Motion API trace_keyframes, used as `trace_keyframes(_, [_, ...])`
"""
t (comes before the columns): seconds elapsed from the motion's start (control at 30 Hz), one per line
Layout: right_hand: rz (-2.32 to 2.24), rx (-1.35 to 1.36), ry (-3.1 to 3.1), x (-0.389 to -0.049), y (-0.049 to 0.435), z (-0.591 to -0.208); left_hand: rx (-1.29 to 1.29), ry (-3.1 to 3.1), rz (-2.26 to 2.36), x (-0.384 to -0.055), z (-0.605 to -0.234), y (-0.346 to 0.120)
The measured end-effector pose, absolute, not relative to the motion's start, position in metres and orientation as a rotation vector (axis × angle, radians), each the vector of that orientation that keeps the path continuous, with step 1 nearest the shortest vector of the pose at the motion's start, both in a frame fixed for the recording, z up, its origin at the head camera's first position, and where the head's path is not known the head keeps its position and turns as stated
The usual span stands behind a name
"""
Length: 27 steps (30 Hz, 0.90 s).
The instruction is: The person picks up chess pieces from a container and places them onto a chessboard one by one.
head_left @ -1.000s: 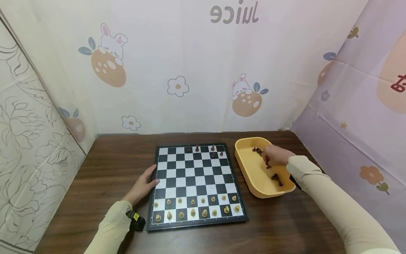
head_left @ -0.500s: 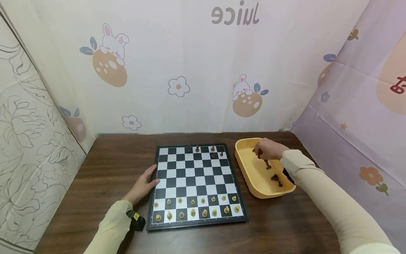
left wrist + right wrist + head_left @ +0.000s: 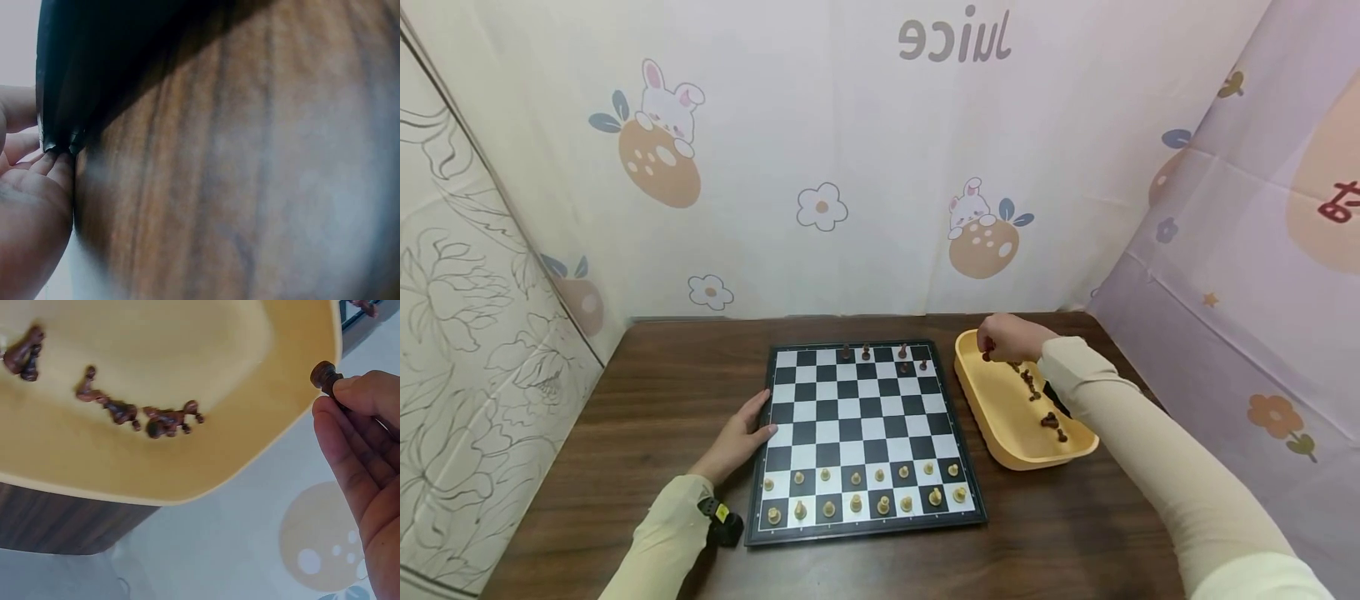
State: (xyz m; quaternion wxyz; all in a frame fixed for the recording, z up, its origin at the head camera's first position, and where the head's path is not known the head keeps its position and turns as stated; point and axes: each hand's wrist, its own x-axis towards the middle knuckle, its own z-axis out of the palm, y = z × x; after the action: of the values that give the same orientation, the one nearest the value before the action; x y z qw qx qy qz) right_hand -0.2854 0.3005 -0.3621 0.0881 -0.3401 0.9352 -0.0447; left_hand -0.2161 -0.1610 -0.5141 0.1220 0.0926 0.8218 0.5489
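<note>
A dark brown chess piece [image 3: 324, 375] is pinched between the thumb and fingers of my right hand [image 3: 1011, 337]. That hand is over the far end of the yellow tray [image 3: 1007, 417], where several more dark pieces [image 3: 169, 420] lie loose. My left hand [image 3: 737, 437] holds the left edge of the black-and-white chessboard [image 3: 861, 408], thumb on top and fingers at its side. Along the board's near two rows stand cream pieces [image 3: 856, 502]. Several dark pieces [image 3: 866, 352] stand at the far side. The left wrist view shows fingertips [image 3: 47, 164] at the board's lower edge.
Board and tray rest side by side on a brown wooden table [image 3: 685, 367], the tray to the right. A printed white curtain [image 3: 850, 267] hangs right behind the table, and a lilac one [image 3: 1210, 317] closes the right side. Patterned panelling [image 3: 467, 333] borders the left.
My right hand has moved left and away from me over the tray, out past the loose pieces to its far end, with a dark chess piece pinched. The left hand and board have stayed put.
</note>
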Motion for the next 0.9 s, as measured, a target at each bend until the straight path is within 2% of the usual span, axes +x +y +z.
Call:
trace_keyframes(0.47, [-0.12,-1.124,2.78,-0.301,0.263,-0.353,0.269,2.4,1.592,-0.217,-0.515,-0.161])
trace_keyframes(0.9, [-0.005,-0.989,2.773,-0.308,0.225,-0.345,0.265,2.413,1.595,-0.215,-0.514,-0.161])
